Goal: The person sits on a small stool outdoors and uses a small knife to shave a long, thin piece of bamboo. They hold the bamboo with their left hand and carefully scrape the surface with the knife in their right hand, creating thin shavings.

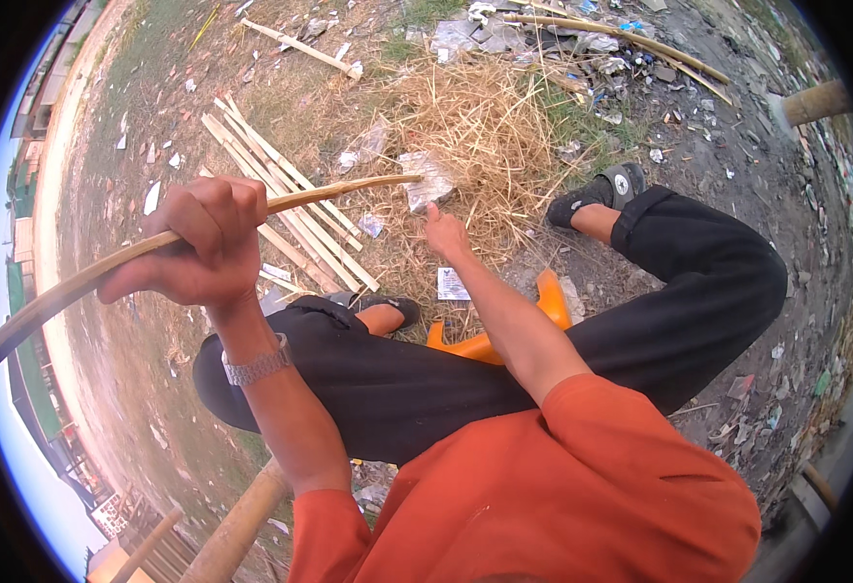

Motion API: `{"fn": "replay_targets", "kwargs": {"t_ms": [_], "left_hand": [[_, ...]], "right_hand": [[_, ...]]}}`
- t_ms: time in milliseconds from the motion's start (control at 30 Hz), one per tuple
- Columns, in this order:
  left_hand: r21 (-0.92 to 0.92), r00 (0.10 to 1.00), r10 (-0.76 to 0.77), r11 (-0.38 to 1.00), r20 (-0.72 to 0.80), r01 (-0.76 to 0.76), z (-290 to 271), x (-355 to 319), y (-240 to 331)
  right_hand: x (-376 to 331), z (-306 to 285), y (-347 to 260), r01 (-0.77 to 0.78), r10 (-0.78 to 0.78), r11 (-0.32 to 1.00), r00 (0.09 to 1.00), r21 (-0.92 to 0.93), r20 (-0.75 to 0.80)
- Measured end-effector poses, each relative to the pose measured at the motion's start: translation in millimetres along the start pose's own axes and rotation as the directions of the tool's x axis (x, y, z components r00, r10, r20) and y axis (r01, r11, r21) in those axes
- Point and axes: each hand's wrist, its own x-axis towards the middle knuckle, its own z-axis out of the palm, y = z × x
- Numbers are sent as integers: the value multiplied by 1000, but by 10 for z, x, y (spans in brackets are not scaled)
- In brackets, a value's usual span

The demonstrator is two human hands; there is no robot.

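An outdoor work spot on open ground (pixel 159 345): patchy grass, scattered litter (pixel 152 197), a heap of straw-like shavings (pixel 485 136), split wood strips (pixel 295 199), with buildings (pixel 28 185) and sky (pixel 23 442) at far left.

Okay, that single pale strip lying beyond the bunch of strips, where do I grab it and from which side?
Best around the middle of the single pale strip, probably from above, gripping across its width. It is long, narrow and nearly straight, lying apart from the bunch of strips, so both long edges look free. Your left hand holds a curved stick.
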Motion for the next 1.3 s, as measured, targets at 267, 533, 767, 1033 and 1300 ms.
{"fn": "replay_targets", "kwargs": {"t_ms": [267, 533, 767, 1033, 1300], "left_hand": [[107, 939, 41, 994, -340, -5, -122, -76, 77], [117, 953, 73, 992, -294, -40, -216, -43, 94], [111, 962, 62, 993, -268, -34, -258, -134, 160], [97, 957, 62, 995, -285, -36, -277, -159, 140], [116, 963, 33, 993, -266, -2, -119, -67, 111]], "right_hand": [[-147, -108, -179, -22, 13, 997, 992, -74, -122], [-519, -491, -958, 170, -183, 982, 965, 82, 189], [-1017, -703, -1260, 287, -279, 956, 952, -53, 129], [-1226, -560, -1222, 323, -329, 936, 944, -140, -24], [-761, -506, -313, 193, -207, 963, 977, -188, -58]]}}
